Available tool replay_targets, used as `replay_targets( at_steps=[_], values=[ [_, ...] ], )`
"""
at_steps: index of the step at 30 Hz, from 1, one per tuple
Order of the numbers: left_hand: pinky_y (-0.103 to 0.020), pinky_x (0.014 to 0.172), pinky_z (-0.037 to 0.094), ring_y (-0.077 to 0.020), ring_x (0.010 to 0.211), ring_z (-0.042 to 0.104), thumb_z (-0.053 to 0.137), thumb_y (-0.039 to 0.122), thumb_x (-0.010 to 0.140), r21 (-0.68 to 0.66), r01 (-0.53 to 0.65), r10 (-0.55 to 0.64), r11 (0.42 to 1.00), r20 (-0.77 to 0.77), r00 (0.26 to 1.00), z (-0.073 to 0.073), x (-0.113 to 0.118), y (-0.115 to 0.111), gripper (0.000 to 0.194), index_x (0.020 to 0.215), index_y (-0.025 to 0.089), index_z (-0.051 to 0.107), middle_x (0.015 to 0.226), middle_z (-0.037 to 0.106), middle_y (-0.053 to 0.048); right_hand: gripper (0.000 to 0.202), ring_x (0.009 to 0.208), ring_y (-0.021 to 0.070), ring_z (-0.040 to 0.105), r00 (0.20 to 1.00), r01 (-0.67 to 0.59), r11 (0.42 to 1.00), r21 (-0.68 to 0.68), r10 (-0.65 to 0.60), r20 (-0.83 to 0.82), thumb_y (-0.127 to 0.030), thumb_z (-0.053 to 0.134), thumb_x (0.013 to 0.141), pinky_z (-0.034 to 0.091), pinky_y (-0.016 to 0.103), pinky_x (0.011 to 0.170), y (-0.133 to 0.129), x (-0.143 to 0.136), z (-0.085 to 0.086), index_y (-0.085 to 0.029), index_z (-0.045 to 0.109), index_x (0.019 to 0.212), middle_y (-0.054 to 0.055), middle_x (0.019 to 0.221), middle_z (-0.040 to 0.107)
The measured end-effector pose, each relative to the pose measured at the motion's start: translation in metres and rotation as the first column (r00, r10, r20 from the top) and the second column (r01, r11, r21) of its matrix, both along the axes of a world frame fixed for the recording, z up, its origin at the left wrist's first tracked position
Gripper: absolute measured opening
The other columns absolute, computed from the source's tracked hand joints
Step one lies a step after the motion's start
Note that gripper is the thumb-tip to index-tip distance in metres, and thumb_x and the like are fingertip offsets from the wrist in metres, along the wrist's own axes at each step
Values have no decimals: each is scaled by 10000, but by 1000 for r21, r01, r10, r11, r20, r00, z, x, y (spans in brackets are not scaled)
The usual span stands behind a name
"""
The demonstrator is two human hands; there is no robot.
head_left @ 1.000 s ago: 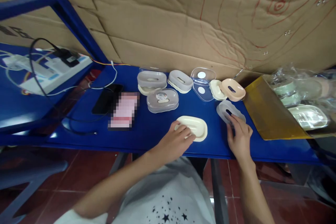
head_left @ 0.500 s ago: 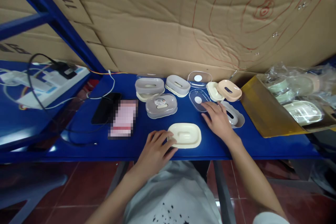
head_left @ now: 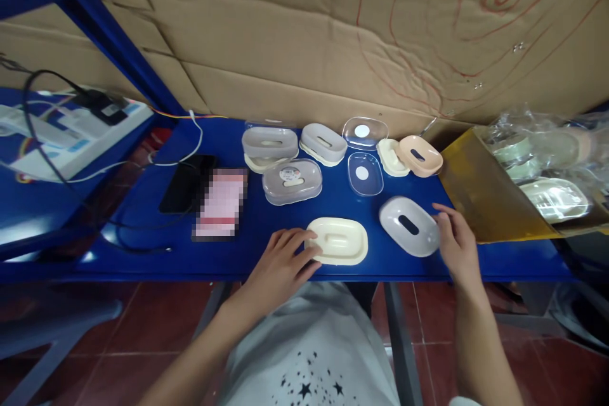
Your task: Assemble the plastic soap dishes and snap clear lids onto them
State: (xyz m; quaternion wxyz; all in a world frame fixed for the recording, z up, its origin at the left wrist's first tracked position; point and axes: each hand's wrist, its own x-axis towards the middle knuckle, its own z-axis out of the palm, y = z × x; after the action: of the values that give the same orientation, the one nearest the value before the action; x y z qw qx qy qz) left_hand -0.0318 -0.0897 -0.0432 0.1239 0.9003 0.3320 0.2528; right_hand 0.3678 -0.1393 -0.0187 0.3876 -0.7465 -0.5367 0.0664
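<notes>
In front of me on the blue table lies a cream oval soap dish base (head_left: 340,242) with a raised ridge in the middle. My left hand (head_left: 289,260) holds its left end, fingertips over the rim and thumb at the near side. To the right, my right hand (head_left: 457,238) grips the right end of a grey oval soap dish tray (head_left: 404,228) that has a dark slot in it. The tray looks slightly tilted; its underside is hidden. Beyond the hands lies a clear oval lid (head_left: 365,183) with a white round sticker.
Several soap dish parts stand at the back, among them a lidded grey dish (head_left: 292,189), a peach tray (head_left: 428,162) and another clear lid (head_left: 356,141). A box (head_left: 469,184) of wrapped dishes is right. A phone (head_left: 221,203), cables and a power strip (head_left: 85,146) lie left.
My right hand has moved right and toward me, from beside the clear lid to the right end of the grey tray. That tray has come nearer. My left hand stays on the cream base.
</notes>
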Motion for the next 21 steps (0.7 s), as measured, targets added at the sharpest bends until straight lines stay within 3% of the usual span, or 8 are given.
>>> replay_targets(
  at_steps=[2, 4, 8, 12, 16, 21],
  values=[
    [-483, 1000, 485, -290, 1166, 630, 637, 242, 1065, -4, 0, 0, 1000, 2, 1000, 1, 0, 0, 146, 1206, 227, 672, 1343, 652, -106, 556, 1106, 317, 738, 999, 44, 997, -57, -46, -28, -645, 440, 1075, 567, 506, 996, 18, 6, -6, -216, 735, 1272, 139, 1223, 778],
    [-488, 1008, 497, -293, 1178, 640, 653, 254, 1057, -7, -13, 13, 1000, 1, 1000, 1, 0, 1, 234, 1290, 234, 650, 1374, 636, -116, 592, 1157, 337, 727, 999, 33, 996, -83, -30, 31, -654, 405, 1081, 549, 546, 1041, 29, 10, -12, -207, 728, 1295, 156, 1259, 767],
    [-518, 1044, 507, -303, 1213, 644, 675, 288, 1051, -20, -27, 27, 999, -7, 1000, 2, 0, 3, 381, 1418, 251, 582, 1421, 616, -132, 632, 1457, 370, 553, 948, -213, 965, -154, 243, 207, -656, 544, 1042, 454, 613, 1193, 20, -2, -10, -288, 549, 1555, 144, 1598, 562],
    [-553, 1089, 517, -340, 1327, 600, 666, 324, 1059, -59, -58, 58, 997, 4, 998, 3, 0, 4, 490, 1517, 261, 504, 1510, 559, -158, 617, 1532, 383, 469, 865, -378, 901, -214, 426, 264, -588, 698, 988, 443, 618, 1229, 2, -34, 4, -328, 566, 1533, 126, 1698, 428],
    [-594, 1169, 491, -379, 1481, 488, 676, 387, 1055, -94, -73, 75, 993, 24, 997, 3, -2, 6, 634, 1624, 309, 407, 1657, 423, -158, 578, 1582, 338, 409, 713, -651, 726, -222, 685, 149, -460, 701, 1013, 487, 567, 1218, 10, -66, 16, -352, 532, 1555, 77, 1736, 381],
    [-603, 1192, 494, -381, 1547, 437, 681, 421, 1050, -175, -57, 62, 983, 23, 998, -1, -5, 10, 775, 1705, 353, 273, 1732, 339, -146, 555, 1607, 335, 367, 517, -793, 547, -269, 837, 177, -341, 707, 988, 446, 587, 1247, 36, -98, 17, -324, 579, 1528, 74, 1759, 344]
  ],
)
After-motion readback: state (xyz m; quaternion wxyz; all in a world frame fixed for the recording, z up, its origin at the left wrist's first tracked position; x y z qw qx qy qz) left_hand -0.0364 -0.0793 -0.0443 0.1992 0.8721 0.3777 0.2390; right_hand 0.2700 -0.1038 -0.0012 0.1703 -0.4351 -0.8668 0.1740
